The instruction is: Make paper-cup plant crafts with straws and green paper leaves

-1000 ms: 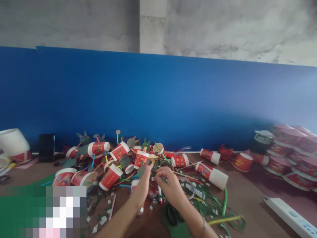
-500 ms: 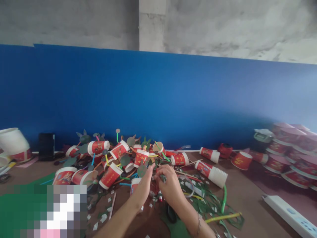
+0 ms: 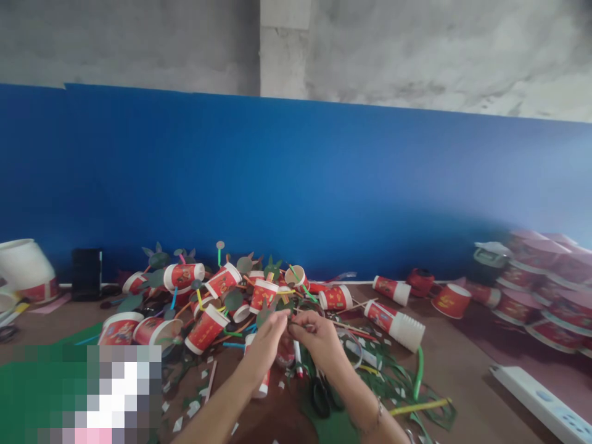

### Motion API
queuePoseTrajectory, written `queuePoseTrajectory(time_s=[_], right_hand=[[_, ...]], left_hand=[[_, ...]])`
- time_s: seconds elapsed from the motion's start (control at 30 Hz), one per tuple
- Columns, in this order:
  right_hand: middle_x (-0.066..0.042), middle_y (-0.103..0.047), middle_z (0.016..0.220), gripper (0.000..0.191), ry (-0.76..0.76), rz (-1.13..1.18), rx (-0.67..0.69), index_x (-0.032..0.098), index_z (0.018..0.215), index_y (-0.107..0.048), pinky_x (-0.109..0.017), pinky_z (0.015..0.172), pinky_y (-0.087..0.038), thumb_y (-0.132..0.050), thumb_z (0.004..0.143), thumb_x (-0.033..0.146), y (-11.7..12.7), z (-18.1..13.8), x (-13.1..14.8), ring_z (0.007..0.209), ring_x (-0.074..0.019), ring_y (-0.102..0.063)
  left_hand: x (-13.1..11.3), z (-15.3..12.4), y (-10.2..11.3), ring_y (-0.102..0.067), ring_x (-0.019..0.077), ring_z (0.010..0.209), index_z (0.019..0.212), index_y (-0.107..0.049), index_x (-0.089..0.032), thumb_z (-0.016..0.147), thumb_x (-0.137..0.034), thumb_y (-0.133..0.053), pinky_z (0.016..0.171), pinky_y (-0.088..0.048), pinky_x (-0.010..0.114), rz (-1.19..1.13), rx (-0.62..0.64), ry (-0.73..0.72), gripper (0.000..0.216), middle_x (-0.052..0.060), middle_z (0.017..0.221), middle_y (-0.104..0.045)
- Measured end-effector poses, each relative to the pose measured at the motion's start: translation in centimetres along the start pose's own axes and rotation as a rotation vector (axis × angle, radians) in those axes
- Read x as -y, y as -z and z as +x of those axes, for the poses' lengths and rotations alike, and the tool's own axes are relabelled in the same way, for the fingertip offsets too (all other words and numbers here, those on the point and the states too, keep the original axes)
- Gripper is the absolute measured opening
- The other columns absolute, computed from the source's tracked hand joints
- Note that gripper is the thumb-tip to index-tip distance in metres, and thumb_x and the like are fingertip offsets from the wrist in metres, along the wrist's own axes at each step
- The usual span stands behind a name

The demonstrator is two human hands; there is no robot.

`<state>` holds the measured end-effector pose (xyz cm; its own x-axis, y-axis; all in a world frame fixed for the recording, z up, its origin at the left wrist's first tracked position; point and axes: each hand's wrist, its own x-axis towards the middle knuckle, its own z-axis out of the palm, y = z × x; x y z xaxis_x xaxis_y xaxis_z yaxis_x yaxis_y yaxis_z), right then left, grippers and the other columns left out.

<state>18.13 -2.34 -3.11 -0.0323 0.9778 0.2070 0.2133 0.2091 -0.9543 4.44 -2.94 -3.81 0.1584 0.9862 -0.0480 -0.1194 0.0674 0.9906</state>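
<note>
My left hand (image 3: 269, 338) and my right hand (image 3: 317, 336) meet over the middle of the table. The fingertips of both hands are pressed together around something small and dark, mostly hidden, that I cannot make out. Below my left hand a red paper cup (image 3: 263, 387) shows in part, and a dark green paper cutout (image 3: 263, 314) stands just behind that hand. A white marker with a red end (image 3: 298, 361) lies between my wrists. Black-handled scissors (image 3: 320, 398) rest on green paper (image 3: 330, 428) beneath my right forearm.
Red paper cups with coloured straws and paper heads (image 3: 208, 327) are heaped behind my hands. A cup stack (image 3: 398, 324), paper scraps (image 3: 398, 376) and a power strip (image 3: 541, 394) lie to the right. Pink-topped cups (image 3: 555, 296) are piled far right. A blue panel (image 3: 296, 185) stands behind.
My fingertips have come together, and my left hand has tipped inward from a more upright pose. The marker, the scissors and the cup under my left hand show more now.
</note>
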Motion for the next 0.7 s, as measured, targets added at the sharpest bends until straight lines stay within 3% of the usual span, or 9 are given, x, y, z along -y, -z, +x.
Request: queuePoseTrajectory(time_s=[0.1, 0.2, 0.53, 0.63, 0.7], right_hand=[[0.000, -0.056, 0.059, 0.022, -0.083, 0.096, 0.007, 0.016, 0.061, -0.060, -0.025, 0.057, -0.037, -0.063, 0.068, 0.037, 0.4, 0.2, 0.3, 0.058, -0.0134, -0.048], [0.002, -0.049, 0.055, 0.026, -0.114, 0.094, -0.008, 0.015, 0.059, -0.059, -0.024, 0.054, -0.032, -0.062, 0.067, 0.039, 0.7, 0.2, 0.8, 0.055, -0.0108, -0.040], [0.005, -0.038, 0.051, 0.035, -0.099, 0.054, 0.034, 0.016, 0.060, -0.053, -0.022, 0.048, -0.024, -0.053, 0.074, 0.047, 0.5, 0.5, 0.0, 0.050, -0.0085, -0.030], [0.003, -0.047, 0.054, 0.031, -0.028, -0.066, -0.002, 0.016, 0.062, -0.055, -0.023, 0.051, -0.031, -0.050, 0.078, 0.042, 0.5, 0.5, -0.2, 0.052, -0.0111, -0.040], [-0.001, -0.057, 0.065, 0.022, 0.098, -0.198, -0.099, 0.016, 0.071, -0.059, -0.026, 0.060, -0.038, -0.052, 0.079, 0.034, 0.6, 0.2, 0.1, 0.063, -0.0154, -0.050]], left_hand=[[-0.8, -0.1, -0.1, -0.049, 0.0116, 0.057, 0.081, -0.060, -0.015, 0.072, -0.041, -0.060, 0.054, -0.039, 0.023, 0.043, 0.006, 0.000, 0.028, -0.002, 0.063, -0.056], [-1.1, -0.1, -0.2, -0.041, 0.0090, 0.053, 0.068, -0.054, -0.015, 0.068, -0.038, -0.061, 0.051, -0.036, 0.021, 0.083, 0.032, -0.018, 0.024, -0.005, 0.057, -0.047], [-1.1, -0.1, 0.0, -0.039, 0.0102, 0.057, 0.069, -0.057, -0.015, 0.073, -0.037, -0.056, 0.055, -0.038, 0.021, 0.142, 0.092, -0.072, 0.022, -0.004, 0.059, -0.044], [-1.3, -0.1, -0.1, -0.042, 0.0109, 0.057, 0.068, -0.058, -0.015, 0.072, -0.037, -0.055, 0.056, -0.038, 0.022, 0.159, 0.079, -0.081, 0.022, -0.005, 0.057, -0.045], [-1.3, -0.1, -0.1, -0.043, 0.0114, 0.057, 0.066, -0.057, -0.016, 0.071, -0.037, -0.055, 0.055, -0.038, 0.022, 0.193, 0.032, -0.104, 0.022, -0.004, 0.057, -0.046]])
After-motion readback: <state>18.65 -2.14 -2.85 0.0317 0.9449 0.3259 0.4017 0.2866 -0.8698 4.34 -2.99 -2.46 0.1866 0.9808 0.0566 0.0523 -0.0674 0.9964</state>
